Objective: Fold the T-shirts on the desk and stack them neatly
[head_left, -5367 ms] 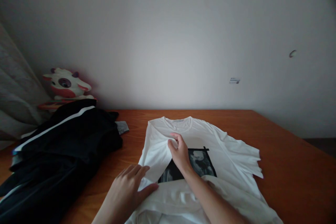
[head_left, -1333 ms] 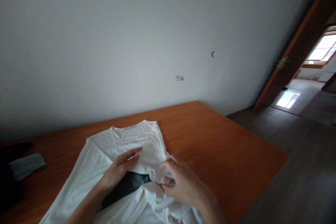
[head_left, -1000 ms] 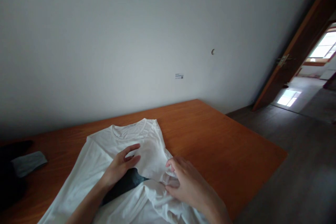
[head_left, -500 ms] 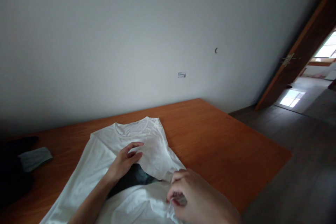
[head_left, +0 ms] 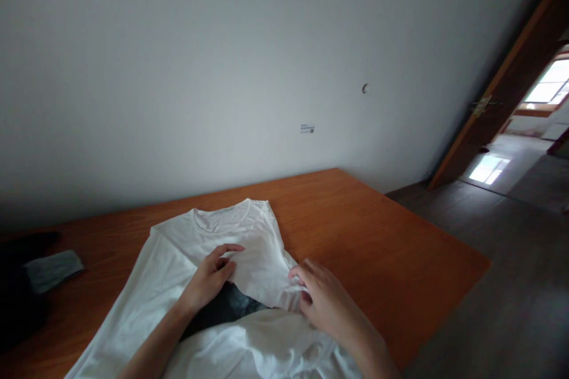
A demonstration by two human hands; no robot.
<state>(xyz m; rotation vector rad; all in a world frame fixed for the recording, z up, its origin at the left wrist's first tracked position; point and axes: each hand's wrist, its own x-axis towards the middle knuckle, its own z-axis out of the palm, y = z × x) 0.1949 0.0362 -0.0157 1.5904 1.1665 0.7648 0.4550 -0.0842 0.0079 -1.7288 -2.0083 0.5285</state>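
Observation:
A white shirt [head_left: 173, 266] with a round neckline lies spread on the wooden table, collar toward the wall. A dark printed patch [head_left: 231, 308] shows on its front, partly covered by white cloth above and by bunched white cloth below. My left hand [head_left: 211, 275] rests on the chest of the shirt, index finger stretched out and thumb apart from it, at the upper edge of the dark patch. On the shirt's right side, my right hand [head_left: 317, 293] pinches a bit of the white cloth between thumb and fingers.
The brown table [head_left: 355, 237] meets a pale wall [head_left: 222, 71] carrying a small label [head_left: 306, 128]. At the left lie a dark cloth-like heap [head_left: 20, 302] and a folded grey-green item [head_left: 53, 269]. An open door [head_left: 493, 83] stands beyond the right edge.
My right hand has moved up and away along the shirt's right side, from the bunched lower cloth to the white cloth above it. The left hand stays nearly in place.

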